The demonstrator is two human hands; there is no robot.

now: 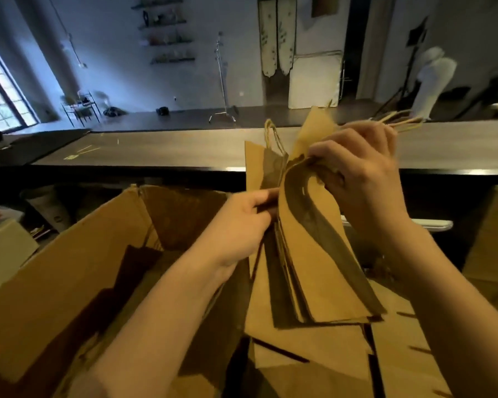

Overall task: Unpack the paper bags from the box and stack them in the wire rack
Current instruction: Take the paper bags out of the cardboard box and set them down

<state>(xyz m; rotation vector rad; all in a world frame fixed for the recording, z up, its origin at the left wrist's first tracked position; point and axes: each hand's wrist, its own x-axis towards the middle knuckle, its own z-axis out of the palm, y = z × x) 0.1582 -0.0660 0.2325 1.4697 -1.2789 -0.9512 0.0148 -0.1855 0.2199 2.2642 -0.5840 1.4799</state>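
While my left hand (pixel 242 222) and right hand (pixel 360 173) are clamping a bunch of brown paper bags (pixel 314 254), more bags (pixel 314 349) are lying under my fingers in the cardboard box (pixel 69 268); I am guessing stacking is waiting.

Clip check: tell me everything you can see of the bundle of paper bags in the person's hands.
The bundle of paper bags is several flat-folded brown kraft bags with twisted paper handles, fanned slightly and bent at the top. It hangs roughly upright above the open cardboard box. The right hand grips its top edge; the left hand pinches its left side.
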